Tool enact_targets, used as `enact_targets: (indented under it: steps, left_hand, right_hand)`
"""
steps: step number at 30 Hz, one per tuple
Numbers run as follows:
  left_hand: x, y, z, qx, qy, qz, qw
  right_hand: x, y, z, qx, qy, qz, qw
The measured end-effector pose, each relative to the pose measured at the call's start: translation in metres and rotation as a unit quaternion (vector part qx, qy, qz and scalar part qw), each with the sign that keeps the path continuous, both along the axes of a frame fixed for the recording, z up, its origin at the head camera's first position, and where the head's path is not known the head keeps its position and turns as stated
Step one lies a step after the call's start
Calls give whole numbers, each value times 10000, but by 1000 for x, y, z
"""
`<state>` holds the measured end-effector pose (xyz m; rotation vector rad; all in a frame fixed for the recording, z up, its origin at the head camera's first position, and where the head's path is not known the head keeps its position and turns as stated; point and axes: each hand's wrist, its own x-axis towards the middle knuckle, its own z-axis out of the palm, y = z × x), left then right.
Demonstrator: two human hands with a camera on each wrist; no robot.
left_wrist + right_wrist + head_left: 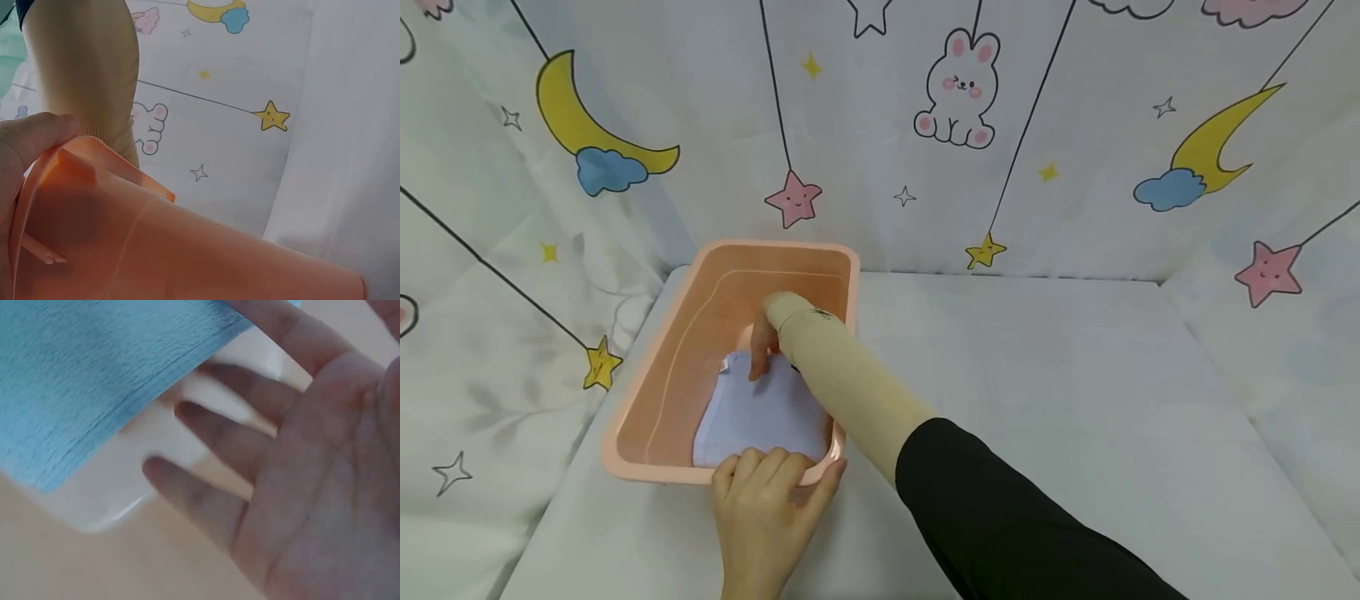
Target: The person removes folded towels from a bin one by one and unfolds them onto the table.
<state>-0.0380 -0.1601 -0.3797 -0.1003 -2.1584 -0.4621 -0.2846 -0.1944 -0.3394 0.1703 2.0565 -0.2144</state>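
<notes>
A peach plastic basin (655, 400) stands on the left part of the white-covered table. A folded pale blue towel (760, 421) lies in it, a small white tag at one corner. My left hand (767, 500) grips the near rim, fingers over the edge; the left wrist view shows the thumb on the basin's outside (206, 250). My right hand (763, 337) reaches into the basin at the towel's far edge. In the right wrist view its fingers (200, 497) are spread and fairly straight beside the towel (106, 381), the index finger touching or overlapping its edge.
My right forearm (850, 375), in a beige sleeve and a black one, crosses the basin's right wall. A cartoon-printed white curtain (887, 125) hangs behind the table and at both sides. White table surface (1075, 417) extends to the right of the basin.
</notes>
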Motion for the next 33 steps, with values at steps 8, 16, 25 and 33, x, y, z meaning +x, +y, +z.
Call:
enact_targets:
  steps: [8,16,25,33]
  left_hand:
    - [3,-3,1,-73,-7,32,10000]
    - [2,-1,-1,-135,95,82,9998]
    - [3,1,-1,-134,-27,118,9998]
    - [3,1,0,-179,-22,129,9998]
  right_hand:
    - [0,-4,-1,-295,-125,49,9995]
    - [3,4,-1,-370,139,547,9977]
    - [15,8,11,-346,-128,147,9992]
    - [7,8,2,-949,111,1542,9834]
